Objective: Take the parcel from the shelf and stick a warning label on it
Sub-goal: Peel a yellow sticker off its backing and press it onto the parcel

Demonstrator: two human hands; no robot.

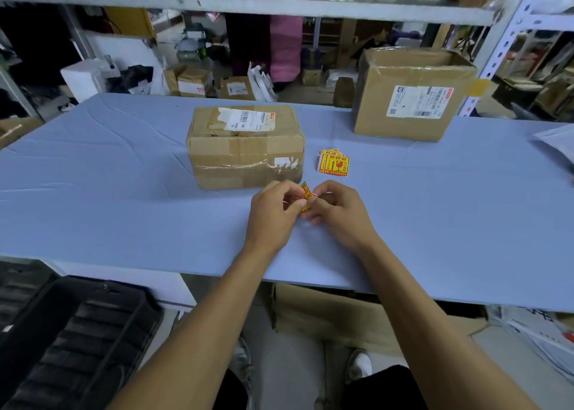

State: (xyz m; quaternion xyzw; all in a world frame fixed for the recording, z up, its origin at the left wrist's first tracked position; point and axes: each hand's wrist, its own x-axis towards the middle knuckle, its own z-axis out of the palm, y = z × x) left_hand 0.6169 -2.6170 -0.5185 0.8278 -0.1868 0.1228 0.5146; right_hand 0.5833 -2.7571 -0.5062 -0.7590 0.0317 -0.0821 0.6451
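Hands (306, 206) pinch label (307, 196) beside parcel (245, 147).

A taped cardboard parcel (245, 147) sits on the blue desk (108, 192), a white shipping slip on its top. Just in front of it, both hands meet above the desk: the left hand (273, 214) and right hand (337, 209) pinch one small yellow and red warning label (306, 196) between their fingertips, the label crumpled or bent between them. Just right of the parcel lies a small stack of the same warning labels (334, 161). A larger cardboard box (410, 95) stands at the desk's far right edge, well apart from the hands, beside a white shelf upright (509, 36)
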